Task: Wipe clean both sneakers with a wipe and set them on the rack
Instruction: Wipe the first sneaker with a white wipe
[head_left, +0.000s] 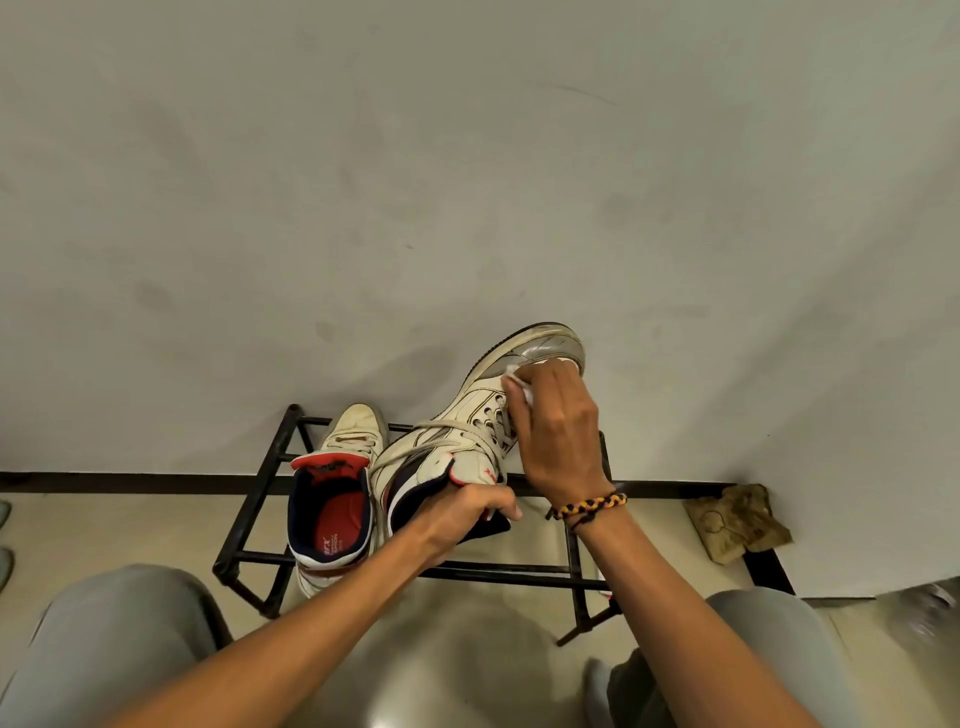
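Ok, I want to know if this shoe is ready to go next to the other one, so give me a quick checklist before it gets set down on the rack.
1. Left hand grips the held white high-top sneaker at its collar: ok.
2. Right hand presses the white wipe on the toe area: ok, wiping under way.
3. Grey toe cap clean: not ok, it looks scuffed.
4. Other white sneaker with red insole sits on the black metal rack: ok.
5. Free bars on the rack beside it: ok.
6. Sole of held sneaker clean: cannot tell, hidden.
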